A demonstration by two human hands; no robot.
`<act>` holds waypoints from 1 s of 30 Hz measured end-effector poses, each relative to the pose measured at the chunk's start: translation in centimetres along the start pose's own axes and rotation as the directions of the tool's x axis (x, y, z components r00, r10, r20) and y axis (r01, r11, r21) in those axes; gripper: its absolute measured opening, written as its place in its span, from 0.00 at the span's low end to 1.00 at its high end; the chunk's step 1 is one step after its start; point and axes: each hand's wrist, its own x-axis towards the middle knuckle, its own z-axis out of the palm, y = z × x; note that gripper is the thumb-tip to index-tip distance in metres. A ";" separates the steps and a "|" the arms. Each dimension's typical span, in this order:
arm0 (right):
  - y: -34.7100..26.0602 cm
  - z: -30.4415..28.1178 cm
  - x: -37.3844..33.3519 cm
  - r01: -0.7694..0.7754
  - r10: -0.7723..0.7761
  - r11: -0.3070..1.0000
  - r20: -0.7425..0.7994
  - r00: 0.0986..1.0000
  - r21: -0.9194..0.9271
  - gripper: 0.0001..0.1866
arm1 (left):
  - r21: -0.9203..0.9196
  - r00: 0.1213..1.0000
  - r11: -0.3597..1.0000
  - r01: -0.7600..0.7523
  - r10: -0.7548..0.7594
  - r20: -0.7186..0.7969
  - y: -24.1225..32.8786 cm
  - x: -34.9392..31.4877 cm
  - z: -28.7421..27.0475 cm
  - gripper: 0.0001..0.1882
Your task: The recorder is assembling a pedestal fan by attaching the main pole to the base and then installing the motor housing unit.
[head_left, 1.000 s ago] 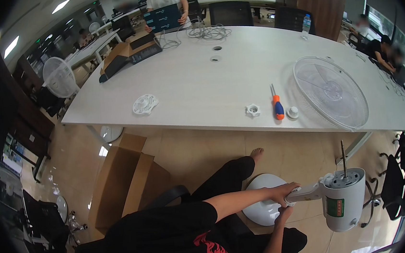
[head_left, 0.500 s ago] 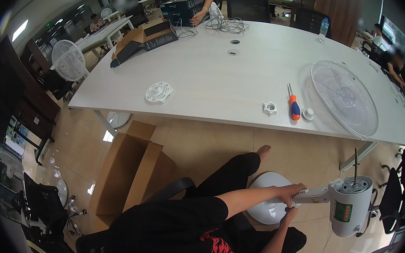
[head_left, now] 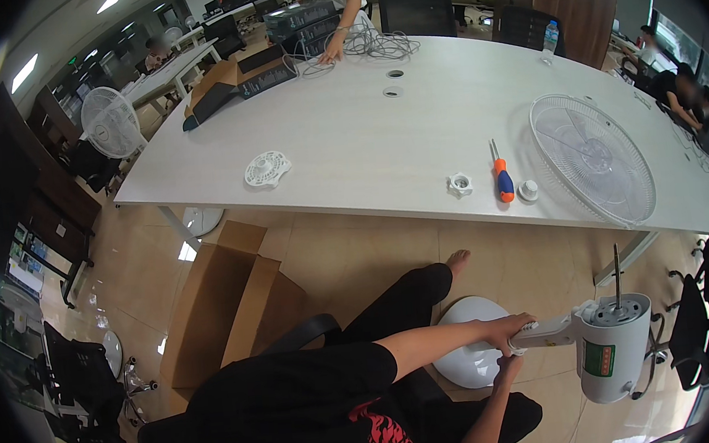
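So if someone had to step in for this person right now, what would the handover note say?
Left hand: closed over the neck of the white fan motor unit, above the round white base on the floor.
Right hand: under the same neck, supporting it.
On the table: front grille, orange-handled screwdriver, white nut, small white cap, small round white cover.
Done: the motor unit's bare shaft points up, with no blade or grille on it.
Left: the grille and small parts lie unfitted. I cannot tell whether the neck is fixed to the base.
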 end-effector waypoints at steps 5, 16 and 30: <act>1.4 -0.7 0.4 0.092 -0.099 0.970 -0.021 0.995 -0.223 0.10 | 0.011 0.999 0.999 -0.041 0.041 -0.008 0.0 0.0 0.0 0.61; 3.2 -3.2 -0.8 0.257 -0.254 0.957 0.042 0.966 -0.135 0.23 | 0.038 0.996 0.996 -0.087 0.087 -0.003 -1.8 0.2 0.5 0.63; 10.6 -1.0 4.6 0.612 -0.675 0.725 -0.150 0.722 -0.315 0.24 | 0.003 1.000 1.000 -0.020 0.020 0.013 0.2 0.2 0.2 0.60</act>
